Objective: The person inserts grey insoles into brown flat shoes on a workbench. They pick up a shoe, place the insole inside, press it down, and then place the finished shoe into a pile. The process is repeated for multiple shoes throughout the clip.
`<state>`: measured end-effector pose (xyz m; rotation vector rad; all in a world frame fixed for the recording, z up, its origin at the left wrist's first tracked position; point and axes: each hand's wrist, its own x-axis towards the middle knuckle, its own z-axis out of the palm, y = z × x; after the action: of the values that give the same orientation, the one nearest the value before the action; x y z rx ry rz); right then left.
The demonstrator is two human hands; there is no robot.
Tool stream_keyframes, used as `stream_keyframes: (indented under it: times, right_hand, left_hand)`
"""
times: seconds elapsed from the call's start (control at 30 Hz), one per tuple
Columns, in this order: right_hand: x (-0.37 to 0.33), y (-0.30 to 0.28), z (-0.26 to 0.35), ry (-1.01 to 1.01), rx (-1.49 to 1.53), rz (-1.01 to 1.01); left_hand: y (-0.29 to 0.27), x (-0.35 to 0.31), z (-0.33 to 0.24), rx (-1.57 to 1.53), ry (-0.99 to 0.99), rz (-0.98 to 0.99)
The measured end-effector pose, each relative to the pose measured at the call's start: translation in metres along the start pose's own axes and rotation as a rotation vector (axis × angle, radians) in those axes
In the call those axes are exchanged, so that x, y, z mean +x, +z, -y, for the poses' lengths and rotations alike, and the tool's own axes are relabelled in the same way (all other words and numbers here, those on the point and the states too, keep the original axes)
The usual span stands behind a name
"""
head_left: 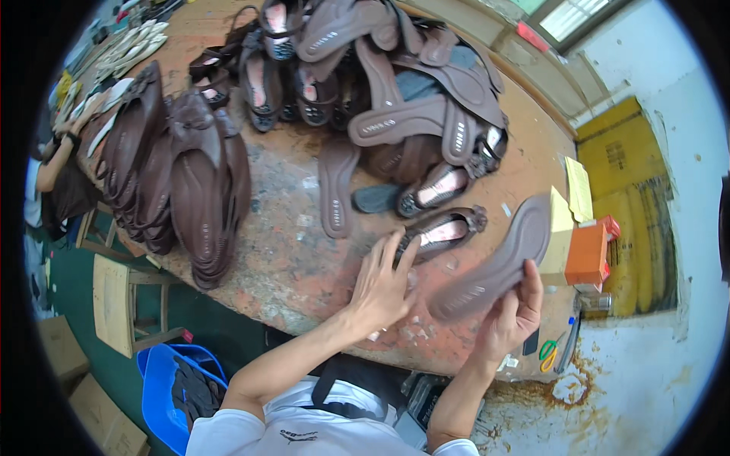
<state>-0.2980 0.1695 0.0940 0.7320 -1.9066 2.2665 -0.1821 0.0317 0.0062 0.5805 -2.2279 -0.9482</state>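
Observation:
My right hand [511, 323] grips a brown insole [498, 262] by its side edge, thumb and fingers pinching it, above the right part of the table. The insole is slightly blurred. My left hand [382, 285] reaches over the table with its fingers spread, the tips at the near end of a dark openwork shoe [445, 230] with a pink-white inside. Whether the fingertips touch that shoe, I cannot tell. Just beyond lies another dark shoe [441, 187], beside a grey-blue insole-shaped pad [378, 199]. A loose brown insole [336, 190] lies flat left of it.
Brown insoles and dark shoes are heaped at the table's [281, 281] back. Stacked brown uppers or sandals [205, 190] stand left. Orange box [587, 254] and scissors [547, 356] lie right. A blue bin [163, 395] and wooden stool [114, 304] stand below; another person's arm [57, 163] shows far left.

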Motion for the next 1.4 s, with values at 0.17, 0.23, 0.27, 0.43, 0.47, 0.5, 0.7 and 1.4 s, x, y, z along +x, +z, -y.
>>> stream_keyframes:
  times: [0.17, 0.23, 0.27, 0.43, 0.47, 0.5, 0.7, 1.4]
  right_hand:
    - [-0.005, -0.078, 0.02, -0.346, -0.808, -0.014]
    - [-0.009, -0.093, 0.021, -0.389, -0.897, -0.013]
    - [-0.015, -0.102, 0.021, -0.199, -0.702, -0.019]
    - [-0.032, -0.119, 0.024, 0.197, -0.322, 0.235]
    - [-0.031, -0.114, 0.023, 0.116, -0.368, 0.309]
    - [-0.034, -0.112, 0.023, 0.162, -0.418, 0.426]
    - [-0.028, -0.059, 0.009, 0.01, -0.712, 1.013]
    - [-0.067, 0.055, -0.038, -0.168, -0.546, 1.222]
  left_hand:
    - [0.042, 0.017, 0.017, 0.228, 0.055, 0.156]
    - [0.036, 0.008, 0.019, 0.153, 0.132, 0.197]
    - [0.032, -0.001, 0.021, 0.143, 0.169, 0.172]
    - [-0.038, -0.055, 0.024, 0.129, 0.248, 0.177]
    - [-0.057, -0.067, 0.03, 0.118, 0.261, 0.242]
    - [-0.079, -0.077, 0.036, 0.113, 0.271, 0.302]
    - [-0.154, -0.082, 0.02, 0.114, 0.091, 0.365]
    - [-0.128, -0.089, 0.051, -0.318, -0.781, 0.002]
